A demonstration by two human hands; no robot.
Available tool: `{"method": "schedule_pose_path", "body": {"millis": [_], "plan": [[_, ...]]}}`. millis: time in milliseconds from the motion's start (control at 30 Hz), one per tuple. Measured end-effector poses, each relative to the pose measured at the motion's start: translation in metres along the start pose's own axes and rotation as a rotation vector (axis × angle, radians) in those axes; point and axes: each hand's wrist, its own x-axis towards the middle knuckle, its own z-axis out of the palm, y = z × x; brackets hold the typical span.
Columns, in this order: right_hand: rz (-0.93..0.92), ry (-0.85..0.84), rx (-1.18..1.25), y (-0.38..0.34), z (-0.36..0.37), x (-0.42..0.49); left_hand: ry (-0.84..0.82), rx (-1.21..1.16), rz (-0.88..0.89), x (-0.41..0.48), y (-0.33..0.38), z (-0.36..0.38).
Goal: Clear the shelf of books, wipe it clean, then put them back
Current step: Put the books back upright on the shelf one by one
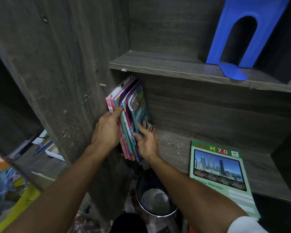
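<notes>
Several thin books (131, 115) stand upright at the left end of the lower dark wood shelf (191, 145), against its side panel. My left hand (106, 132) is at the stack's left side, index finger stretched up onto a spine, the other fingers tucked out of sight behind the books. My right hand (145, 140) lies flat on the teal cover of the outermost book, fingers straight, thumb at the spines' front edge. A green workbook (220, 172) lies flat on the same shelf to the right, its near end overhanging the shelf's front edge.
A blue metal bookend (232, 39) stands on the upper shelf (175, 68). Below the shelf sits a round metal bin (155, 195). At the left, a lower compartment holds pens and a white tray (52, 151); bags lie on the floor at far left.
</notes>
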Motion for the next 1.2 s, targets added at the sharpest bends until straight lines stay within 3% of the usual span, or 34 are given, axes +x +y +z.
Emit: {"method": "schedule_pose_path", "body": {"millis": [100,267,467,600,733,867,967,1200], "plan": [[0.076,-0.020,0.095,0.003,0.002,-0.002,0.070,-0.088,-0.026,0.008,0.006,-0.006],[0.076,-0.095,0.038,0.009,-0.001,0.006,0.160,-0.117,-0.110,0.032,0.019,-0.014],[0.068,-0.152,-0.129,0.007,-0.008,0.009,0.041,-0.029,-0.231,0.051,0.027,-0.023],[0.095,-0.250,-0.382,0.000,-0.015,0.014,-0.053,-0.086,-0.289,0.047,0.030,-0.029],[0.120,-0.351,-0.368,-0.006,-0.020,0.012,-0.118,-0.140,-0.323,0.042,0.039,-0.037],[0.150,-0.347,-0.348,-0.005,-0.020,0.009,-0.192,-0.083,-0.388,0.041,0.053,-0.046],[0.222,-0.321,-0.154,-0.004,-0.014,-0.003,-0.245,-0.150,-0.464,0.036,0.061,-0.053],[0.184,-0.411,-0.245,-0.012,-0.016,-0.018,-0.129,-0.266,-0.479,0.003,0.074,-0.085]]}}
